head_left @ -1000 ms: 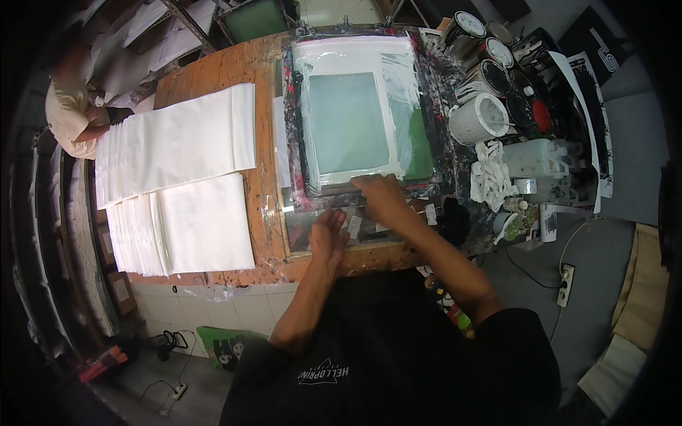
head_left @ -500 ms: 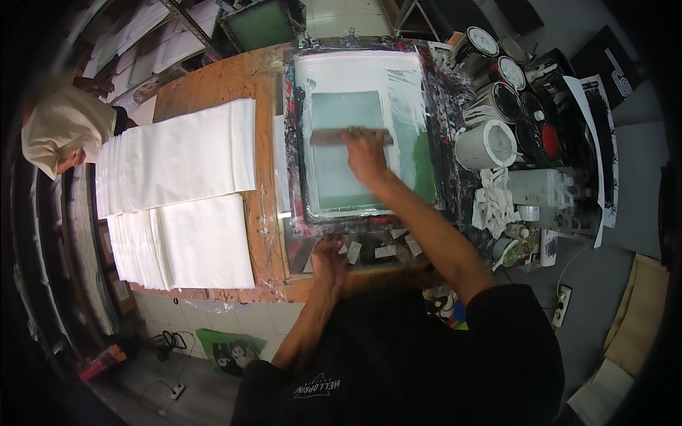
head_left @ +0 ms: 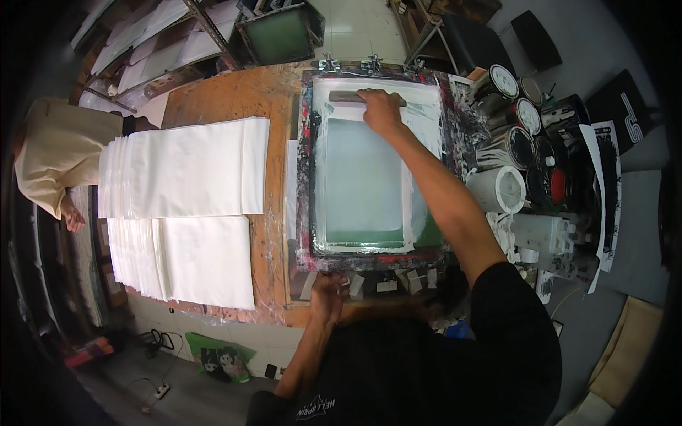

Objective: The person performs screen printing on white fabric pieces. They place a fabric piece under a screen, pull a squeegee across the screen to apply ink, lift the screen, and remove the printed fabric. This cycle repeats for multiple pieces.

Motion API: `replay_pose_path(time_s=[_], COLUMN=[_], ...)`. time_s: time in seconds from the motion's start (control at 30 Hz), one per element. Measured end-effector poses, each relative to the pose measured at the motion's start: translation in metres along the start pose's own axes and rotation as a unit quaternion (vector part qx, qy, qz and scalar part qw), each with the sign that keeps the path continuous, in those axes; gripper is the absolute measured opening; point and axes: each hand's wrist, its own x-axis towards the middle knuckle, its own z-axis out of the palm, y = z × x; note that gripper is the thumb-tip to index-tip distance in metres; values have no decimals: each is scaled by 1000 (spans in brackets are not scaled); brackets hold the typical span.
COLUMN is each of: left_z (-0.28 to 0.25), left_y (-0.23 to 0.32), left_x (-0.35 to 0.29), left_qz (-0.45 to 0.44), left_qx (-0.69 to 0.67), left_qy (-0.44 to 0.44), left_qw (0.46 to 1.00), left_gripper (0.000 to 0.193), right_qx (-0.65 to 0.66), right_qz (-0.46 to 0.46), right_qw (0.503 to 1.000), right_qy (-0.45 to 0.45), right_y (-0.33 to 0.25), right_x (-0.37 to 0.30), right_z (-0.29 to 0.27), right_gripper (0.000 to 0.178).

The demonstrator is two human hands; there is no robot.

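My right hand (head_left: 381, 111) is closed over the top of a squeegee (head_left: 344, 96) at the far end of a framed printing screen (head_left: 307, 177). White ink (head_left: 424, 113) smears the far end and right side of its mesh; a green strip shows at the near end. Just off the frame's near edge, my left hand (head_left: 328, 298) has its fingers curled in. Whatever they may hold is too small to make out. Pale tape pieces (head_left: 386, 286) lie beside that hand. Left of the screen lie two fanned stacks of white fabric sheets (head_left: 206, 167).
Ink cans (head_left: 506, 148) and a white tub (head_left: 495, 188) crowd the right side. Metal clamps (head_left: 371, 64) line the screen's far edge. At far left stands another person in a beige top (head_left: 67, 145). A shelf rack (head_left: 145, 53) stands behind.
My right hand has pushed the squeegee away from me, from mid-screen to the far end. My left hand stays by the near edge. The view has shifted, and the other person's arm has lowered.
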Motion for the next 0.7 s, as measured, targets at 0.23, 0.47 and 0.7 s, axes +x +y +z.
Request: replay_pose_path(time_s=[0.23, 0.47, 0.7], left_z=[-11, 17, 68], left_y=[8, 43, 95], left_x=[4, -24, -59], left_qz=[65, 115, 85], left_qx=[27, 39, -45], left_qy=[-54, -142, -230], left_qw=[996, 982, 968], left_gripper=[12, 10, 13], right_qx=[83, 68, -24], right_qz=[11, -137, -156], right_qw=[994, 988, 973], right_qy=[-75, -34, 166], right_y=[-17, -104, -139], right_x=[-82, -277, -266], right_z=[-61, -125, -169], right_gripper=[41, 34, 27])
